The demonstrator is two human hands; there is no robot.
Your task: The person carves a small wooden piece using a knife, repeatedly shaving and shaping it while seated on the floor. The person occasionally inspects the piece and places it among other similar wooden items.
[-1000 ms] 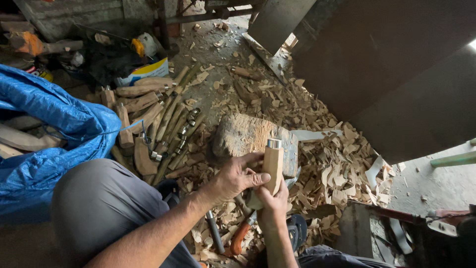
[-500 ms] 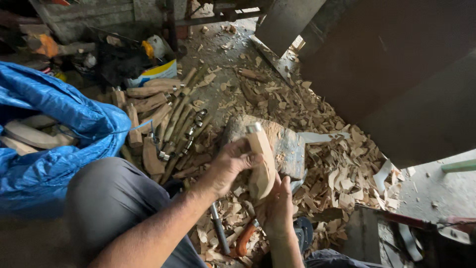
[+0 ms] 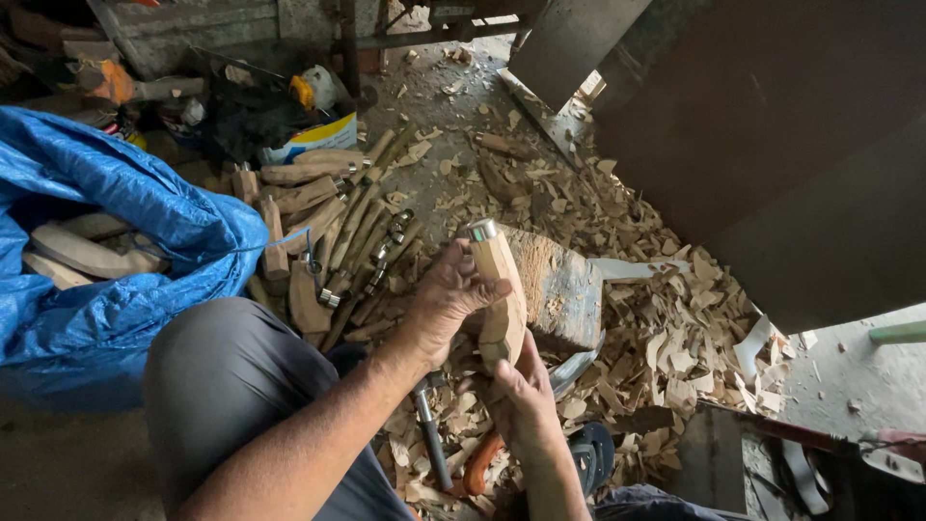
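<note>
Since approx. half a sec. earlier the carved wooden handle (image 3: 500, 294) was raised more upright, metal ferrule end up (above the chopping block (image 3: 555, 285)). Left hand (image 3: 446, 301) gripped its upper part, fingers wrapped; right hand (image 3: 521, 405) closed on the lower end. Wood chips (image 3: 675, 338) covered the floor; blue tarp (image 3: 116, 232) lay left, w/ finished handles (image 3: 328, 232) beside it.
</note>
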